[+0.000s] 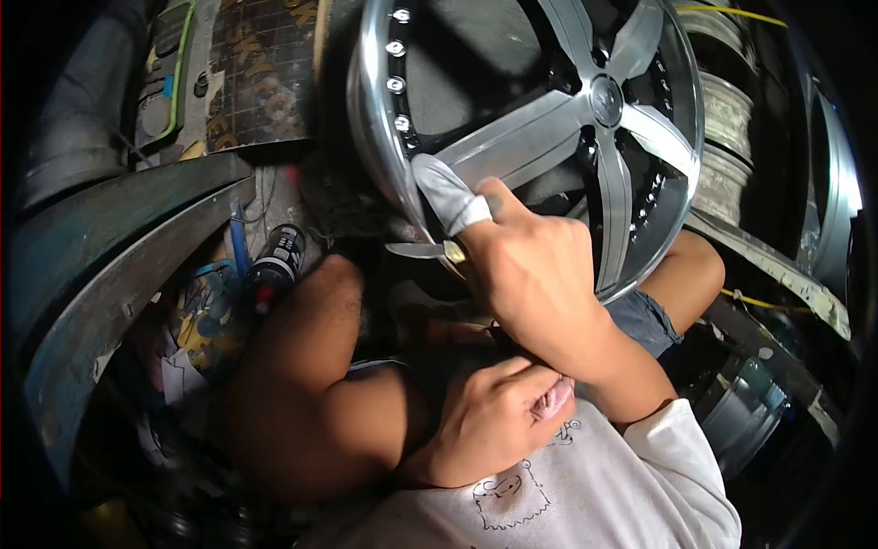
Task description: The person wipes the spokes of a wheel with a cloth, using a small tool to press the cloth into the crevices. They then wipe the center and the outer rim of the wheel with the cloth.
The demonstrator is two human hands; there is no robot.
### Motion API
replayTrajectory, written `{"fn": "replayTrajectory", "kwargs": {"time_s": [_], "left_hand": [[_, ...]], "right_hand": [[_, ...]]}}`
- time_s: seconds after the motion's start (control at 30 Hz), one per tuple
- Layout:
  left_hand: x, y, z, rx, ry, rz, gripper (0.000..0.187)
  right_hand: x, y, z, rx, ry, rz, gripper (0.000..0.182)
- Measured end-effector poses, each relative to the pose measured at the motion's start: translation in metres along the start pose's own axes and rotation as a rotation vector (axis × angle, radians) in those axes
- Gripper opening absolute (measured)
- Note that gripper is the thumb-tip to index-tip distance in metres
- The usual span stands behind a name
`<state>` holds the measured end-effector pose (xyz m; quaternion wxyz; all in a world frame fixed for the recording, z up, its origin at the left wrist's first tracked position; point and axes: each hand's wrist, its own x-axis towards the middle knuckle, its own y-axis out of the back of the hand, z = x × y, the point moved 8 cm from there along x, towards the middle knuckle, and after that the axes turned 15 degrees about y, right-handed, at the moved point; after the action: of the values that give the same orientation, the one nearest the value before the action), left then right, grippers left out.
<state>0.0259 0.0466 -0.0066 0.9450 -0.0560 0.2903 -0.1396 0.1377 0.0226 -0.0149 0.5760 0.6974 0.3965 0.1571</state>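
A silver alloy wheel rim [512,142] with wide spokes and shiny studs along its black inner edge stands tilted between the knees. My right hand [540,261] reaches to the rim's near left edge. White cloth [448,194] covers its extended fingertip, which presses against the polished lip. From under this hand juts a thin grey blade-like piece [416,249] with a yellowish end; its grip is hidden. Lower down, my left hand [494,416] is closed beside the right forearm, against the shirt. Crumpled pinkish cloth [553,400] shows in its curled fingers.
A dark spray can [279,256] lies at left, close to the bent leg. Wooden beams [137,238] run along the left side. Stacked rims [722,110] stand at upper right, beside a pale-edged board [777,270]. A clear container [750,403] sits lower right.
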Motion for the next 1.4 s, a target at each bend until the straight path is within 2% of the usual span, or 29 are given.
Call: {"fn": "replayTrajectory", "kwargs": {"time_s": [0.1, 0.23, 0.33, 0.53, 0.63, 0.73, 0.83, 0.9, 0.97, 1.07, 1.13, 1.17, 1.27, 1.3, 1.4], "left_hand": [[0.001, -0.006, -0.001, 0.011, -0.001, -0.073, 0.020], [0.004, 0.002, -0.002, 0.042, 0.001, 0.012, 0.020], [0.004, -0.005, -0.001, 0.032, -0.002, -0.087, 0.020], [0.005, 0.000, 0.001, -0.012, -0.013, -0.029, 0.019], [0.002, -0.009, 0.001, 0.058, -0.037, -0.143, 0.019], [0.005, 0.001, 0.003, -0.023, -0.021, -0.016, 0.019], [0.001, -0.008, 0.001, 0.014, -0.033, -0.101, 0.017], [0.001, -0.008, -0.001, -0.011, -0.074, -0.080, 0.017], [0.002, -0.002, -0.001, -0.043, 0.007, -0.044, 0.017], [0.002, -0.002, 0.007, -0.065, 0.026, -0.104, 0.018], [0.000, -0.006, 0.005, -0.047, -0.081, -0.121, 0.018], [-0.001, -0.004, 0.006, -0.035, -0.070, -0.124, 0.018], [0.001, -0.002, 0.008, -0.060, -0.075, -0.066, 0.017], [0.002, -0.001, 0.010, -0.049, -0.080, -0.049, 0.016], [0.003, 0.000, 0.012, -0.057, -0.084, -0.065, 0.015]], "right_hand": [[-0.015, -0.004, 0.000, -0.051, 0.003, 0.023, 0.007], [-0.005, -0.001, 0.000, -0.102, 0.054, 0.036, 0.007], [-0.005, 0.001, -0.002, -0.106, 0.062, 0.004, 0.008], [-0.001, 0.002, 0.002, -0.078, 0.042, -0.011, 0.011], [-0.014, -0.006, -0.001, -0.030, 0.015, -0.075, 0.011], [0.004, 0.006, 0.006, -0.054, 0.031, -0.035, 0.011], [-0.015, 0.000, 0.001, -0.045, 0.002, -0.061, 0.011], [-0.013, -0.006, 0.003, -0.006, -0.039, -0.089, 0.010], [0.003, 0.004, 0.006, -0.023, -0.013, -0.069, 0.010], [-0.005, 0.003, 0.004, -0.104, 0.045, -0.066, 0.008], [-0.016, 0.002, -0.004, -0.127, 0.122, -0.072, 0.008], [-0.010, 0.006, -0.003, -0.202, 0.174, -0.063, 0.008], [0.008, 0.030, -0.008, -0.362, 0.363, -0.147, 0.010], [0.006, 0.028, -0.007, -0.406, 0.387, -0.227, 0.010], [0.002, 0.024, -0.006, -0.432, 0.447, -0.271, 0.010]]}}
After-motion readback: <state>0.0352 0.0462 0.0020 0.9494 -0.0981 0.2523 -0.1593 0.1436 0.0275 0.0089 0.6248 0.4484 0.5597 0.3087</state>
